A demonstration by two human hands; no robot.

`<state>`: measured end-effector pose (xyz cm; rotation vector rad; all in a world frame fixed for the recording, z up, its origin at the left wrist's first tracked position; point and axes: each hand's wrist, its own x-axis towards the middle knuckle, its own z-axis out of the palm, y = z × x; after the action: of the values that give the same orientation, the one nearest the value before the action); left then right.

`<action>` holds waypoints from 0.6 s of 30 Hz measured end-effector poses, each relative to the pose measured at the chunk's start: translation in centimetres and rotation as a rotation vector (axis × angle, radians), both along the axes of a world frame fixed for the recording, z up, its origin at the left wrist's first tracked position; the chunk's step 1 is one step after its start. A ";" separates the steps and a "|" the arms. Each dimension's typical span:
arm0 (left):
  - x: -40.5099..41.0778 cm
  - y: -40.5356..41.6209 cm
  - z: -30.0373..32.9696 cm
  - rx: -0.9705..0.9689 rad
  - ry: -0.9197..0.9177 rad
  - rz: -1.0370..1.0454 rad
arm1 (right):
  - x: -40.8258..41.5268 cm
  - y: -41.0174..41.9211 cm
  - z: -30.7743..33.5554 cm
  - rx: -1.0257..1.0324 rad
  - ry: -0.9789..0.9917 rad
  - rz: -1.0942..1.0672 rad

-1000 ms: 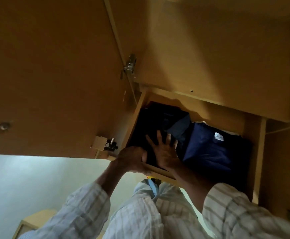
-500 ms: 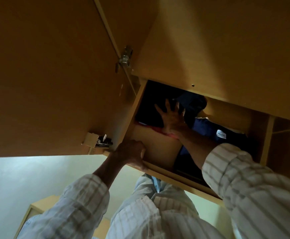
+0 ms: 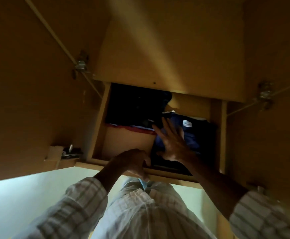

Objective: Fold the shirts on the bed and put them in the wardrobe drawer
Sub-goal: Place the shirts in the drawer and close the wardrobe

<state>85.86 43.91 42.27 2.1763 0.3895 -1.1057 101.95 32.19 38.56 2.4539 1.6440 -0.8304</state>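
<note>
I saw the wardrobe (image 3: 166,49) open, its drawer (image 3: 127,144) pulled out. A black shirt (image 3: 132,106) lay folded at the drawer's back left, a navy shirt (image 3: 197,135) at its right. My right hand (image 3: 172,144) rested flat on the navy shirt, fingers (image 3: 159,132) spread. My left hand (image 3: 132,160) gripped the drawer's front edge.
</note>
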 end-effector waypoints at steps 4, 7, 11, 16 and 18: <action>2.8 -2.5 -0.2 -0.051 -0.017 -0.108 | 1.1 -6.3 -0.2 -0.228 -0.052 -0.068; 3.7 -3.8 -0.3 -0.040 -0.062 -0.152 | 1.3 -8.1 -1.0 -0.327 0.018 -0.166; 3.4 -3.9 -0.8 -0.041 -0.060 -0.105 | 0.9 -7.5 -2.5 -0.320 0.019 -0.173; 2.5 -3.8 -0.4 -0.041 -0.074 0.002 | 2.2 -6.2 -3.7 -0.290 -0.001 -0.193; 2.4 -3.9 -0.3 -0.046 -0.074 0.015 | 3.7 -5.5 -3.7 -0.280 0.019 -0.210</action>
<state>88.30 39.97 41.98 2.1635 0.3428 -1.0129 105.68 26.71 34.90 2.4488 1.1918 -1.0327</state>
